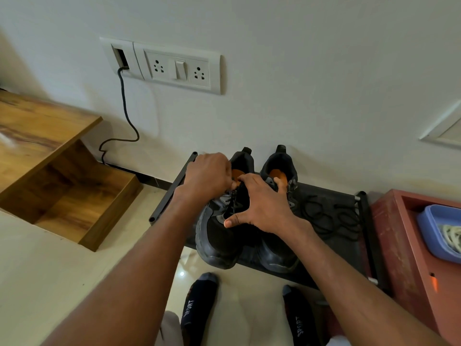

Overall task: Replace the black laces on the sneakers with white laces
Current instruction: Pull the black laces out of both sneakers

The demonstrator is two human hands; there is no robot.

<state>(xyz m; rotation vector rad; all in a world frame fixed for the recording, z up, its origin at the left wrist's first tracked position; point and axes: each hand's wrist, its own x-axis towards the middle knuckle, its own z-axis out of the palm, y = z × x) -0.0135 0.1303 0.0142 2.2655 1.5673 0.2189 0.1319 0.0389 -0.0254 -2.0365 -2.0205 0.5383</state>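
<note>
At the centre of the frame, two black sneakers stand side by side on a low dark rack (331, 248) against the white wall, heels to the wall and toes toward the camera. On the left sneaker (219, 236) the black lace (233, 202) is still threaded through the eyelets. The left hand (205, 177) hovers over that shoe's collar with its fingers curled down and pinched on the lace near the top eyelets. The right hand (262, 203) is spread wide and pressed flat over the tongue area, its thumb lying low on the left sneaker and its fingers reaching across to the collar of the right sneaker (282, 253), so it grips nothing. Just right of the shoes, a loose black lace (324, 213) lies in coils on the rack's top. At the right edge of the frame, a blue tray (431, 228) sits on a red-brown box (399, 236), and the white laces (452, 237) rest inside that tray, well apart from the hands. Upper left of centre, a white socket panel (174, 67) is set in the wall, with a dark cable (127, 113) hanging from it toward a wooden shelf unit (57, 156) at the left. Along the bottom, two feet in dark socks (197, 310) stand on the pale floor.
</note>
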